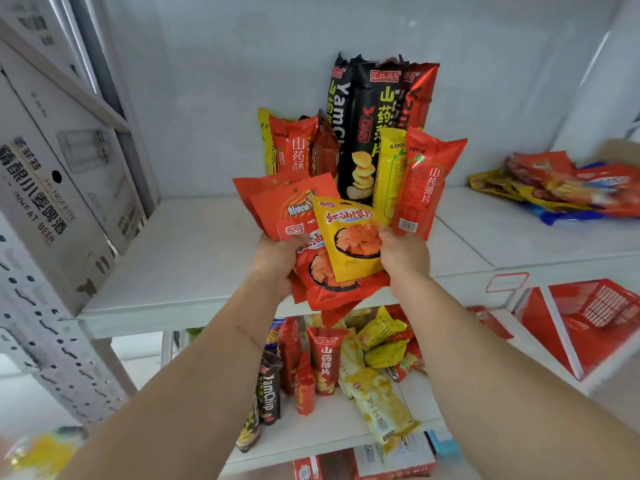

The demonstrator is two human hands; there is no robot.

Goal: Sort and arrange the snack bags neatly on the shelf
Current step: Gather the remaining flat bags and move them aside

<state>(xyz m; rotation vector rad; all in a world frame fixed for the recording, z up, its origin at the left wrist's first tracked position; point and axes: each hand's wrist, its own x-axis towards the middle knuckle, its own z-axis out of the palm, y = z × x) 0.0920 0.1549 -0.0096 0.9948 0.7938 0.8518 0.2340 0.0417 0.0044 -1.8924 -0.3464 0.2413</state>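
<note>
My left hand (277, 261) grips a fanned stack of red snack bags (287, 202) just above the white shelf (194, 258). My right hand (403, 252) holds a yellow snack bag (349, 233) lying on top of that stack, and a tall red yam-chip bag (424, 183) with a yellow bag (389, 171) stands against its fingers. Behind them, tall black yam-chip bags (367, 129) and smaller red bags (294, 147) stand upright at the shelf's back.
White beer cartons (59, 174) fill the shelf's left end. A loose pile of flat red, yellow and blue bags (561, 187) lies at the right. The lower shelf holds a jumble of snack bags (343, 368). A red wire basket (602, 313) sits lower right.
</note>
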